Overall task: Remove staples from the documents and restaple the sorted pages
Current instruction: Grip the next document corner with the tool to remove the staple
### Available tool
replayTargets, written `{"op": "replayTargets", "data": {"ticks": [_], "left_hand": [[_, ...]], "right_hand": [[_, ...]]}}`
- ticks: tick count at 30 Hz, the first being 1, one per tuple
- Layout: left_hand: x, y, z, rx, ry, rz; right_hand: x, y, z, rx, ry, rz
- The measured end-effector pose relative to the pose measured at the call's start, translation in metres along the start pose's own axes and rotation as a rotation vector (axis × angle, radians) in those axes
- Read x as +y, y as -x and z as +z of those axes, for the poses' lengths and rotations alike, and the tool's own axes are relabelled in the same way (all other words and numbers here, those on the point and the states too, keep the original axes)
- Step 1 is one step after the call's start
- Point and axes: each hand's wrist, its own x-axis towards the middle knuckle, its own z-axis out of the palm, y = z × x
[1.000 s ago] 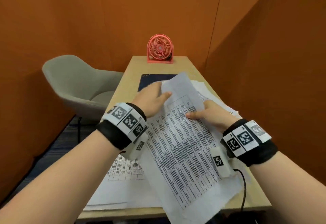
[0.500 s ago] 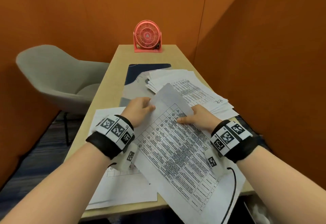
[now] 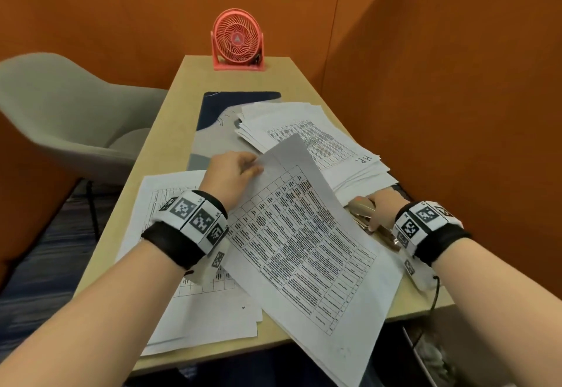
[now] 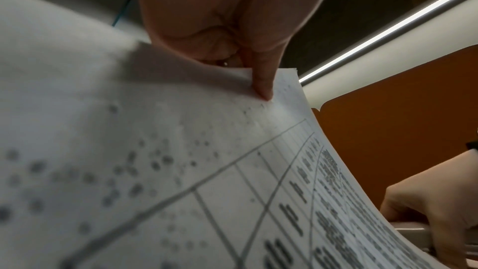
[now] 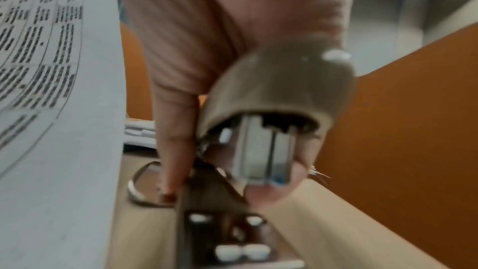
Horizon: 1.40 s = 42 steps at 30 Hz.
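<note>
The left grip (image 3: 232,173) pinches the top corner of a printed sheaf (image 3: 301,243), lifted and tilted over the surface (image 3: 170,131). The right grip (image 3: 383,205) is clamped around a stapler (image 3: 360,208) (its cover hinged up) beside a paper pile (image 3: 307,131).

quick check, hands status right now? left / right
Left hand: pinching the top corner of the printed sheets, holding them raised off the desk.
Right hand: gripping the stapler, fingers curled around it.
</note>
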Motion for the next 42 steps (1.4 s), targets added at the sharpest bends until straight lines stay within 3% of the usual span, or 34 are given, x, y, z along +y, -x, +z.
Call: {"op": "replayTargets", "data": {"ticks": [3,7,11,15,20,24,26,30,42], "left_hand": [[0.001,0.003,0.002,0.0,0.002,0.022],[0.005,0.007,0.001,-0.01,-0.038,0.086],[0.016,0.011,0.005,-0.017,-0.138,0.176],[0.029,0.015,0.007,-0.001,-0.218,0.266],[0.039,0.018,0.007,-0.013,-0.241,0.27],[0.041,0.02,0.005,-0.018,-0.236,0.216],[0.04,0.02,0.004,-0.018,-0.213,0.208],[0.041,0.017,0.004,-0.044,-0.133,0.211],[0.046,0.022,0.012,-0.106,-0.096,0.218]], "right_hand": [[0.003,0.003,-0.005,0.092,-0.194,0.053],[-0.007,0.03,-0.042,0.416,-0.643,-0.031],[-0.039,0.076,-0.092,0.626,-1.274,-0.338],[-0.081,0.107,-0.115,0.747,-1.624,-0.653],[-0.115,0.104,-0.096,0.742,-1.471,-0.714],[-0.114,0.094,-0.081,0.926,-1.137,-0.655],[-0.108,0.087,-0.076,0.951,-1.04,-0.637],[-0.1,0.08,-0.071,0.903,-0.989,-0.625],[-0.1,0.077,-0.066,0.992,-0.938,-0.633]]}}
